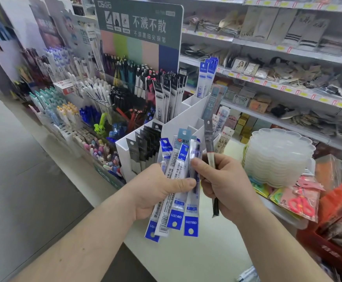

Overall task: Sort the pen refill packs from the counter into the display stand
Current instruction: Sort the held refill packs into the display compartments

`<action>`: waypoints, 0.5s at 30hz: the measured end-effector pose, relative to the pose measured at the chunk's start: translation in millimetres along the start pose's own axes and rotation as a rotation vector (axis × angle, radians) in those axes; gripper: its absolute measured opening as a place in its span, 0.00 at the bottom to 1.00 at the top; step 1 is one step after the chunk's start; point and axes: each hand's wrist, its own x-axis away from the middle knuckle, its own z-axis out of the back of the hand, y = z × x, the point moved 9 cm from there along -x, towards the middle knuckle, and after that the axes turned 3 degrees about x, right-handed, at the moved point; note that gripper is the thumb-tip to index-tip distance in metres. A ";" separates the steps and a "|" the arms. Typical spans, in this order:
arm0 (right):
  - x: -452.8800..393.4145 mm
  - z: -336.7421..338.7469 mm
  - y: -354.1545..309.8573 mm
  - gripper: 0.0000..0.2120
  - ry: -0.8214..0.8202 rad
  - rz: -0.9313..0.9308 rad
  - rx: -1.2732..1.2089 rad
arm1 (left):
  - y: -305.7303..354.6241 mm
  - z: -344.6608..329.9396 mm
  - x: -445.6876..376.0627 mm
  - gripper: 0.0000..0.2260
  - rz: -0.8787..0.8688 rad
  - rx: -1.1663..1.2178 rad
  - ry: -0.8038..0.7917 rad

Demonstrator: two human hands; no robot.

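A fan of blue refill packs (175,192) is pinched in the left hand (156,188) above the counter's (186,257) near edge; a single dark pack (212,159) is gripped in the right hand (227,186). Loosely fanned packs may slip out. Beyond, the white display stand's (125,151) narrow compartments invite missorting.

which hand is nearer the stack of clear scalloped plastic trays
Right. The right hand sits just left of the stack of clear scalloped plastic trays; the left hand, holding blue refill packs, is farther left.
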 end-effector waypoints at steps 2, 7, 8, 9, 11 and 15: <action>2.3 -2.8 3.3 0.07 -0.007 -0.026 0.015 | -1.1 -1.7 0.7 0.24 0.018 -0.030 -0.006; 2.8 11.7 5.7 0.12 0.131 -0.037 -0.018 | 1.3 -1.0 1.1 0.22 -0.038 0.036 0.015; 1.6 17.4 8.9 0.12 0.171 -0.052 -0.069 | 3.5 0.8 0.9 0.19 -0.065 0.075 0.043; 0.5 23.0 13.6 0.13 0.211 -0.081 -0.152 | 5.7 5.2 -0.3 0.16 -0.098 0.124 0.089; -0.7 27.8 25.3 0.13 0.266 -0.173 -0.389 | 13.5 16.9 -1.0 0.07 -0.211 0.204 0.218; 1.8 14.1 42.3 0.11 0.316 -0.331 -0.837 | 27.3 21.6 4.8 0.03 -0.479 0.098 0.357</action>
